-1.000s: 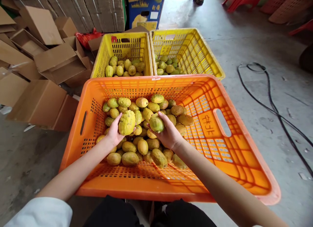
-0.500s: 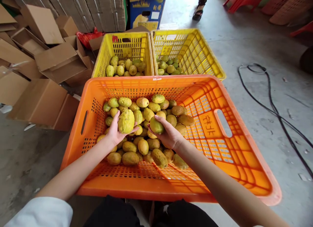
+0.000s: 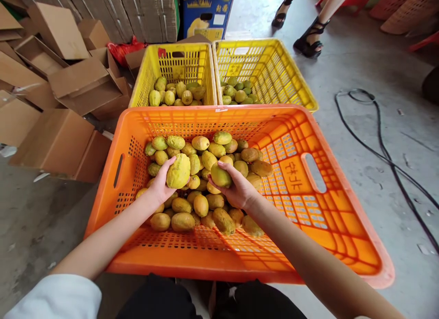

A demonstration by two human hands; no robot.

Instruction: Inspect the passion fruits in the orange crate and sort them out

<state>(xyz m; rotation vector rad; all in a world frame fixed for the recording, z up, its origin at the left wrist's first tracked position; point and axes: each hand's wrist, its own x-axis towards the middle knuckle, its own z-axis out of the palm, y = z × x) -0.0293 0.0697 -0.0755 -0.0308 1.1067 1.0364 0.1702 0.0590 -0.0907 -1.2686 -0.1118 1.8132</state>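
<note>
My left hand (image 3: pixel 163 184) is closed around a large, lumpy yellow-green oval fruit (image 3: pixel 178 171), thumb along its side. A smoother, greener oval fruit (image 3: pixel 219 176) is in my right hand (image 3: pixel 239 186), gripped between thumb and fingers. Both hands are over a big orange plastic crate (image 3: pixel 336 255), a short gap between the two fruits. Beneath them lies a heap of similar fruits (image 3: pixel 182 222), yellow, green and brownish, some with wrinkled or blotched skin. Their exact kind I cannot tell.
Beyond the orange crate stand a left yellow crate (image 3: pixel 137 88) and a right yellow crate (image 3: pixel 291 76), each holding more fruits. Opened cardboard boxes (image 3: pixel 55 140) are piled at left. A black cable (image 3: pixel 380 145) lies on the floor at right. A person's sandalled foot (image 3: pixel 310 40) is behind.
My left hand has turned the lumpy fruit slightly, and its fingers show less on the right. My right hand stays almost still. The other person's second leg has come into view.
</note>
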